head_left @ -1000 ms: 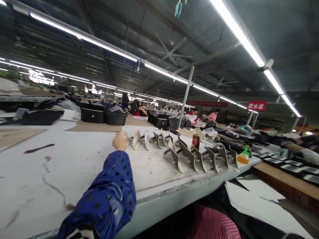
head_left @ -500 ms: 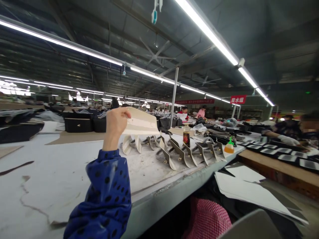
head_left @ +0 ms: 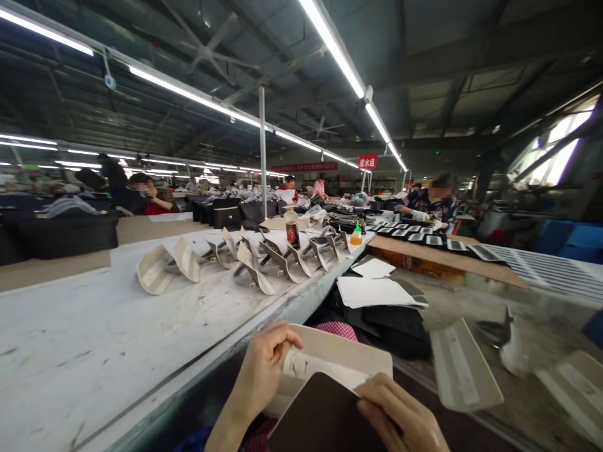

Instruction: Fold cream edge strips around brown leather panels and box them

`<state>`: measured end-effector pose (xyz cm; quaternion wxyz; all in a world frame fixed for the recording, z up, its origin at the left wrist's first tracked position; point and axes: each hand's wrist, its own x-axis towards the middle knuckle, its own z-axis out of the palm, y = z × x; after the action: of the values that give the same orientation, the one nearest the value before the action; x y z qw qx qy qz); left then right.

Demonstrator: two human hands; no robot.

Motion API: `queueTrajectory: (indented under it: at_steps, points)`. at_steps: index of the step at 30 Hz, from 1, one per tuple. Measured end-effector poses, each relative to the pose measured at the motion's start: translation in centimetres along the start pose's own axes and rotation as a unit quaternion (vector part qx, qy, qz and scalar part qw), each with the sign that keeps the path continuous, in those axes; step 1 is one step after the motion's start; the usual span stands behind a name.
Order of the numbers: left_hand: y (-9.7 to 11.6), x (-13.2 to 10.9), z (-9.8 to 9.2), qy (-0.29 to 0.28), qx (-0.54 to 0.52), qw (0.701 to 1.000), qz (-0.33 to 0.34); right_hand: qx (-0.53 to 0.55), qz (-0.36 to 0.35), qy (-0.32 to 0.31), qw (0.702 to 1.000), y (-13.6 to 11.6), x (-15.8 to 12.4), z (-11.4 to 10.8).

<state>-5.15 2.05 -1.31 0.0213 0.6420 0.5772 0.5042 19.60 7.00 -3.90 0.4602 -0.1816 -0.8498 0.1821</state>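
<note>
My left hand (head_left: 264, 370) grips the left edge of a cream folded piece (head_left: 336, 359) held low in front of me, below the table edge. My right hand (head_left: 400, 417) is closed on a dark brown flap (head_left: 325, 417) that overlaps the cream piece at the front. Both hands sit close together at the bottom of the view. On the white worktable (head_left: 94, 333) to the left, a row of several cream and grey folded pieces (head_left: 245, 254) stands on edge.
A dark bottle (head_left: 292, 229) and a small orange glue bottle (head_left: 357, 235) stand at the far end of the row. White sheets (head_left: 374, 290) lie beside the table. More cream pieces (head_left: 464, 367) lie on the surface to the right. Other people work at distant tables.
My left hand has brought the cream piece from above the table down in front of me. My right hand has come into view and taken the dark flap. The view has swung right.
</note>
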Motion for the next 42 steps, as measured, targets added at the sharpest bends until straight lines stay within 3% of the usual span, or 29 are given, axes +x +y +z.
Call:
queueTrajectory:
  at_steps: [4, 9, 14, 17, 22, 27, 31, 39, 42]
  points:
    - [0.2, -2.0, 0.2, -0.05, -0.036, 0.998, -0.025, -0.024, 0.044, 0.031, 0.998, -0.4, -0.3, 0.6]
    - [1.5, -3.5, -1.0, -0.097, -0.078, 0.991, -0.051, -0.043, 0.026, 0.014, 0.999, -1.4, 1.4, 1.3]
    - [0.8, -5.5, -1.1, -0.067, -0.07, 0.991, -0.093, -0.058, -0.002, -0.008, 0.998, -2.1, 2.3, 1.7]
    - [0.7, -5.8, -1.3, -0.026, -0.05, 0.996, -0.064, -0.06, -0.009, -0.016, 0.998, -2.6, 2.6, 1.7]
    - [2.5, -4.5, -1.9, 0.034, 0.008, 0.999, 0.034, -0.041, -0.017, -0.006, 0.999, -3.1, 2.6, 1.3]
    - [3.3, -3.9, -2.6, 0.068, 0.001, 0.994, 0.083, -0.029, 0.023, -0.039, 0.999, -2.9, 1.6, 0.5]
    - [3.1, -4.1, -3.0, 0.053, 0.003, 0.994, 0.096, -0.011, 0.053, -0.08, 0.995, -2.8, 1.5, 0.0]
    - [2.8, -4.7, -3.9, -0.014, -0.005, 0.99, 0.14, 0.059, 0.096, -0.039, 0.993, -2.7, 2.8, -0.1]
    - [3.1, -5.1, -4.3, -0.008, 0.016, 0.989, 0.149, 0.101, 0.106, -0.04, 0.988, -2.7, 3.0, 0.0]
